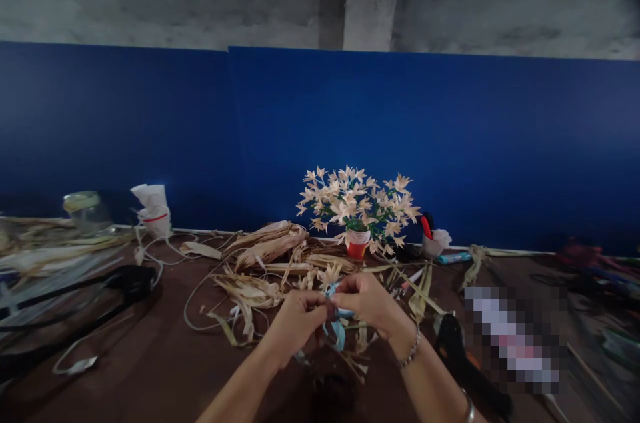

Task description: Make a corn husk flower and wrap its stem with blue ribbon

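Observation:
My left hand [299, 317] and my right hand [369, 303] meet in front of me, both closed with fingertips pinched together. Between them is a light blue ribbon-like strip [338, 335], its loose end hanging below the fingers. A pale husk flower [329, 274] shows just beyond the fingertips; whether it is joined to the strip I cannot tell. Dried corn husks [270, 246] lie heaped behind my left hand. Farther back, a bunch of pale husk flowers [350, 199] stands in a red and white cup [357, 247].
A black tool [465, 359] lies right of my right forearm. At left are a black strap-like object [133, 281], a glass jar [87, 213], a white bag [155, 209] and a pale cord [187, 309]. A blue pen-like tube [454, 257] lies at back right, before a blue partition [450, 123].

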The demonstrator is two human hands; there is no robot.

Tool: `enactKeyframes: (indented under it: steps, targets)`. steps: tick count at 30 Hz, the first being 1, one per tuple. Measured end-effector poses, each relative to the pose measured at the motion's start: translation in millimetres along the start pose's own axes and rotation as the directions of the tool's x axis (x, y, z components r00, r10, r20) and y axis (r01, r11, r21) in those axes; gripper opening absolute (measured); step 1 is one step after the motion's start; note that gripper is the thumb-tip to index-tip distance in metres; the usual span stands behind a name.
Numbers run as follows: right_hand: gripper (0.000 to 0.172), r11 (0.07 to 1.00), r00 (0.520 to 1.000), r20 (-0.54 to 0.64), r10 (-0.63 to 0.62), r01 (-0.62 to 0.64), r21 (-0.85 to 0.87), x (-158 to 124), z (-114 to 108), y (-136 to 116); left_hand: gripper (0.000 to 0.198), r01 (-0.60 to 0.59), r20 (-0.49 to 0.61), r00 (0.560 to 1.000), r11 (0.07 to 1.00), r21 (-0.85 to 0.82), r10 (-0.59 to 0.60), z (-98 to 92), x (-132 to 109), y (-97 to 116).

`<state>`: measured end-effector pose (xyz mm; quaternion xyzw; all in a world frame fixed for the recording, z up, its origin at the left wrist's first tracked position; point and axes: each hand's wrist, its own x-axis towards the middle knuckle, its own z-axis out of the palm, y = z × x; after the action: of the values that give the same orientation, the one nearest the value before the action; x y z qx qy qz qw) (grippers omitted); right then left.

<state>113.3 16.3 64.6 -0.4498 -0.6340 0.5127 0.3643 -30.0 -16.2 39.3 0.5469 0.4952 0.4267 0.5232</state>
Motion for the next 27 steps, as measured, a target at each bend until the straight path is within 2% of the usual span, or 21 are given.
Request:
enactKeyframes:
  steps: [4, 10, 16, 19, 21, 25, 27]
  targets:
    - [0.007, 0.998, 1.000, 0.027, 0.013, -0.011, -0.057, -0.4, -1.6, 1.6, 0.022, 0.059, 0.048, 0.997, 0.998, 0.017, -0.060, 1.7, -1.7, 1.4]
    - [0.008, 0.996, 0.999, 0.036, 0.041, -0.038, -0.078, -5.8, -5.8, -6.2, 0.018, 0.048, 0.090, 0.995, 0.987, -0.152, -0.035, 2.3, -1.9, 3.6]
    - [0.009, 0.995, 0.997, 0.033, 0.074, -0.072, -0.070, -9.6, -5.6, -12.8, 0.022, 0.060, 0.108, 0.993, 0.985, -0.160, -0.043, 0.3, -1.4, 2.5]
    - [0.012, 0.997, 0.995, 0.067, 0.073, -0.074, 0.013, -9.3, -5.4, -13.0, 0.021, 0.094, 0.119, 0.990, 0.971, -0.218, -0.069, -0.7, -1.9, 3.8]
    - [0.016, 0.990, 0.991, 0.132, 0.037, -0.055, 0.132, -8.9, -5.9, -11.8, 0.019, 0.117, 0.130, 0.988, 0.944, -0.309, -0.080, -1.5, -2.6, 4.3]
    - [0.024, 0.920, 0.935, 0.351, -0.045, -0.098, 0.379, -8.5, -6.4, -6.9, 0.016, 0.138, 0.197, 0.979, 0.876, -0.463, -0.050, -2.2, -5.0, 3.8]
    - [0.025, 0.896, 0.922, 0.381, -0.061, -0.117, 0.428, -7.7, -5.7, -4.2, 0.015, 0.147, 0.227, 0.973, 0.861, -0.487, -0.037, -1.9, -6.1, 4.2]
